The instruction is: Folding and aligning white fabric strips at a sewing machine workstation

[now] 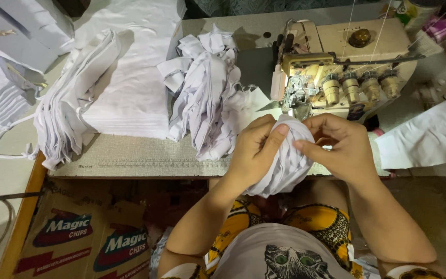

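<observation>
My left hand (254, 150) grips a bunch of white fabric strips (285, 165) from the left side, thumb pressed on its top. My right hand (339, 144) pinches the same bunch from the right with its fingertips. The bunch hangs over the front edge of the sewing table (145, 157), just in front of a beige overlock sewing machine (336, 67). A loose pile of more white strips (207, 93) lies on the table to the left of my hands.
A stack of folded white cloth pieces (120, 77) covers the table's left part. More white fabric (429, 134) lies at the right. A printed cardboard box (83, 237) stands under the table at the left. Thread cones line the machine's front.
</observation>
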